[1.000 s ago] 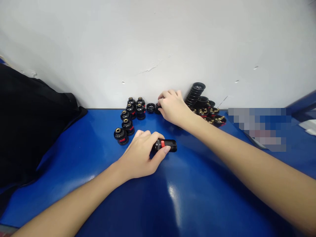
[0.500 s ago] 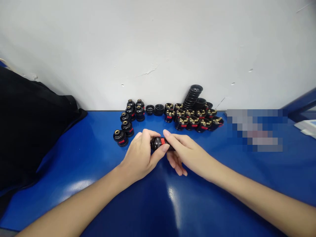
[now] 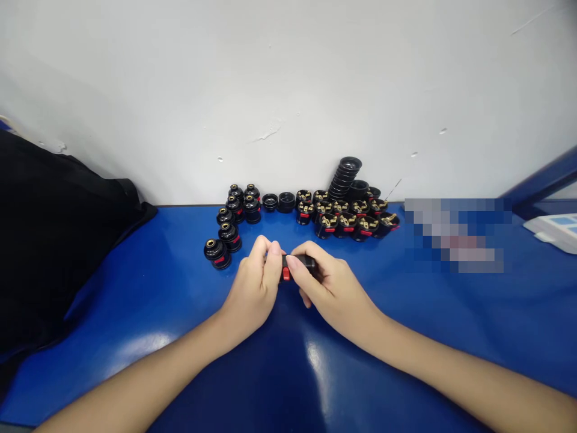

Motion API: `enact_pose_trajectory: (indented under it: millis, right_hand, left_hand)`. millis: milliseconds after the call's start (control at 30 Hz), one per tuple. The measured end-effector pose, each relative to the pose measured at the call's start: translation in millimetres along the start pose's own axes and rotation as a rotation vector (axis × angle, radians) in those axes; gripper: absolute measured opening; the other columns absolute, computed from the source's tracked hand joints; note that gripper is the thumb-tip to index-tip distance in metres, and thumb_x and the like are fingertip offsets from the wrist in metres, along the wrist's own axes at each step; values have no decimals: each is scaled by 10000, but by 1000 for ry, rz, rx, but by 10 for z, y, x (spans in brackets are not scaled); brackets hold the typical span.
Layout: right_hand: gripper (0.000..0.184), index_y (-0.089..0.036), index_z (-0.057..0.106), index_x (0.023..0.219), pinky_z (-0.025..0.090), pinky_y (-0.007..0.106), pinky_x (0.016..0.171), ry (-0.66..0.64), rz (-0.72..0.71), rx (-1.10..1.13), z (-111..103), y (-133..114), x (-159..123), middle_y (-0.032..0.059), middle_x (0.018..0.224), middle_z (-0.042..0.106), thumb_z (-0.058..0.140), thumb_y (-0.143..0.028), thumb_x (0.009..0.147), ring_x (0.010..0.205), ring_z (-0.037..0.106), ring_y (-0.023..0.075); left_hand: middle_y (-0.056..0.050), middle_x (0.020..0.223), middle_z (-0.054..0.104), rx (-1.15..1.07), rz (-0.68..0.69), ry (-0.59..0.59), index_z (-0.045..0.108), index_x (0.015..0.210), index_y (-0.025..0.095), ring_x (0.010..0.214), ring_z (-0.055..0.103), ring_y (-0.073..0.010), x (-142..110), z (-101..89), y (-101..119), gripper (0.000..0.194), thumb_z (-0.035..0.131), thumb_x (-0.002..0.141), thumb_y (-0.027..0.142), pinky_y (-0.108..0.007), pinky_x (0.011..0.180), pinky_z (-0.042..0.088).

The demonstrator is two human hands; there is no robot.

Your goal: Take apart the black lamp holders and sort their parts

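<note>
Both my hands meet over the blue table (image 3: 406, 337) and grip one small black lamp socket with a red tab (image 3: 297, 266). My left hand (image 3: 252, 288) is curled round its left end. My right hand (image 3: 331, 288) pinches its right end between thumb and fingers. Most of the socket is hidden by my fingers.
Several assembled black sockets (image 3: 229, 222) stand in a cluster at the back left. Two loose black rings (image 3: 278, 202) lie by the wall. A row of sockets with brass contacts (image 3: 347, 219) and a leaning stack of black rings (image 3: 342, 177) sit at the back right. Black cloth (image 3: 58, 240) covers the left.
My right hand left the parts by the wall, came back to the socket in my left hand and closed on its right end. Both hands now hold it closer together.
</note>
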State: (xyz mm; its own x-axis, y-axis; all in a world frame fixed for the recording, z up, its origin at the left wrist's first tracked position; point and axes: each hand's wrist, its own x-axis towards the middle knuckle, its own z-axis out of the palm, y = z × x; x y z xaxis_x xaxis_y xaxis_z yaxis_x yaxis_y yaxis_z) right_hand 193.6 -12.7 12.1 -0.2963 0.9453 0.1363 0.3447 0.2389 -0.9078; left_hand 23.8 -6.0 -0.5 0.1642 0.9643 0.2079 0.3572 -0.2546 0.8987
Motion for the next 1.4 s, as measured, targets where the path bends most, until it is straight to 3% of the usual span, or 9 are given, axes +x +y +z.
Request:
enact_pose_trajectory:
  millis: [167,333,467,600,733,933,1033,1133,1400]
  right_hand:
    - [295,-289,513,1289,634,340,824,-74,-93,237,5,54,22,48,1200,650,621,-392,1034,944,703,170]
    - [366,-269,445,1105,675,377,672,-101,281,460,-39,25,99,-36,845,652,615,-579,1009,671,739,172]
    - [326,-248,510,1025,680,387,796,-90,198,463,-124,32,139,-19,939,659,736,-470,950,769,756,164]
    - [120,-234,611,886,639,403,920,-21,-220,146,-166,113,104,55,1088,639,717,-220,941,1010,704,206]
    - [246,-222,639,773,618,403,925,60,-535,-164,-175,159,65,72,1069,577,601,-28,919,1076,695,226]
    - [318,-229,499,724,615,418,976,80,-434,-168,-211,116,76,89,1261,700,732,-155,928,1118,732,242]
    - [207,-255,538,988,641,436,963,74,-358,-166,-236,163,115,85,1219,709,739,-220,952,1109,734,248]
    - [350,-258,503,1255,652,452,951,106,-380,-286,-262,246,176,97,1207,658,716,-231,978,1102,715,261]
    - [159,-225,554,1142,651,477,904,85,-391,-649,-266,306,241,134,1214,601,658,-253,1024,1055,712,294]
  left_hand:
    - [52,720,521,69,-22,43,450,945,240,595,508,-135,75,-75,-34,286,378,1118,455,-287,580,383]
    - [56,703,572,117,15,-33,433,1030,241,606,587,-152,52,-63,-16,240,410,1110,465,-282,600,407]
    - [64,666,561,87,-21,-51,421,1035,246,578,589,-156,49,-52,-25,247,408,1112,481,-276,569,397]
    - [60,666,532,19,-72,-7,424,999,249,567,557,-150,80,-68,-60,274,425,1103,503,-269,546,437]
    - [59,702,512,-116,-118,0,428,953,249,613,552,-136,91,-71,-73,311,429,1099,524,-267,593,523]
    - [59,702,574,-140,-37,-4,448,1051,247,663,596,-139,82,-50,-73,252,416,1121,486,-270,645,486]
    - [50,746,583,-104,10,29,459,1120,241,696,591,-140,87,-44,-71,227,430,1122,466,-281,675,470]
    - [-19,962,652,-55,35,84,492,1184,226,879,643,-159,104,-42,-80,222,485,1107,435,-306,778,500]
    - [-63,1131,681,53,40,154,554,1166,226,1042,649,-194,129,-47,-114,221,613,1048,403,-330,854,504]
